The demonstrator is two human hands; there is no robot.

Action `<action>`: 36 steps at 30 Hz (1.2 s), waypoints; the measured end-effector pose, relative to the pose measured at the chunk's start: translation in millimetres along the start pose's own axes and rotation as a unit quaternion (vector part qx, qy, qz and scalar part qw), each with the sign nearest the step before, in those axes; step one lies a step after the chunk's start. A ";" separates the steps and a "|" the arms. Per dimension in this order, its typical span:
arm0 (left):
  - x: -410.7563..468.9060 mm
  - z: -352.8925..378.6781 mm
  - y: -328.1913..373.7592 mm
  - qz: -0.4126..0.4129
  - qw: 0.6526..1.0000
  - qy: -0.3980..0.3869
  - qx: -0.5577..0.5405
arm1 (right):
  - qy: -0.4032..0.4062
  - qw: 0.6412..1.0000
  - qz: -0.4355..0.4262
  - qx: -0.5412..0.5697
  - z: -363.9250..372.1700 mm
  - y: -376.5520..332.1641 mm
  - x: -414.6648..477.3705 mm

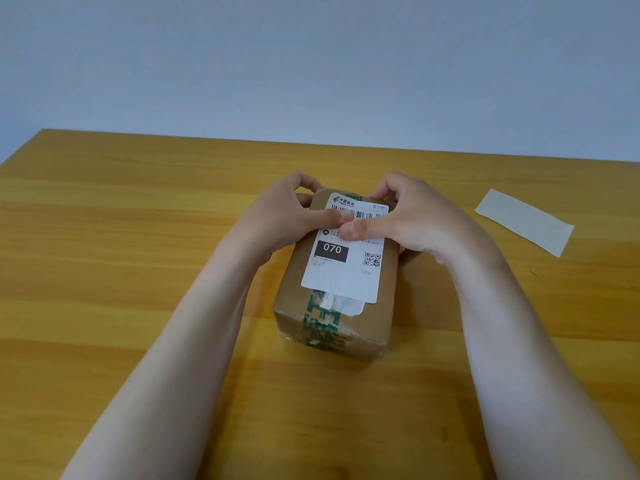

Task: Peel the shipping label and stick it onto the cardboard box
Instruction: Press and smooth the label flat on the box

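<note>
A brown cardboard box sealed with green-printed tape lies in the middle of the wooden table. A white shipping label with a barcode, a black "070" block and a QR code lies flat on the box's top face. My left hand grips the box's far left side, its thumb pressing on the label. My right hand holds the far right side, and its thumb meets the left thumb on the label's upper middle. The far end of the box is hidden behind my fingers.
A pale rectangular backing sheet lies flat on the table to the right of the box. The table's far edge meets a plain grey-blue wall. An older torn white sticker peeks out under the label's near edge.
</note>
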State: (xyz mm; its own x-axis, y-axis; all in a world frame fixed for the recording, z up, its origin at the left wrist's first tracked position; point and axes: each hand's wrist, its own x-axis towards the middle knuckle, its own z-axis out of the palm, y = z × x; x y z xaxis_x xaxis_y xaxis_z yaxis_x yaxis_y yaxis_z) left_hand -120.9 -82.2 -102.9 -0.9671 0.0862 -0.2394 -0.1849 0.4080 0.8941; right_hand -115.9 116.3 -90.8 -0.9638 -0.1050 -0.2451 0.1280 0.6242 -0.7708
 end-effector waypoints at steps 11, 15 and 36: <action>3.0 1.8 -2.4 0.012 0.999 0.046 -0.024 | 0.019 1.000 0.006 0.004 0.7 -0.1 0.3; 2.2 1.2 -1.8 0.007 0.998 0.044 -0.035 | 0.046 0.999 -0.001 0.001 3.5 0.3 1.0; -0.7 -2.8 5.6 0.000 0.996 0.088 -0.017 | 0.038 0.998 0.017 0.047 -9.0 1.0 1.0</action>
State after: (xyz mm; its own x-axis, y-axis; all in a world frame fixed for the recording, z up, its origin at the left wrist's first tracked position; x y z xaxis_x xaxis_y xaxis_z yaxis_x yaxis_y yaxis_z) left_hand -121.7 -82.6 -96.6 -0.9821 -0.0752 -0.1726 -0.1883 0.3770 0.9069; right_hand -118.8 123.8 -86.5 -0.9731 -0.0227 -0.2294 0.1793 0.5510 -0.8150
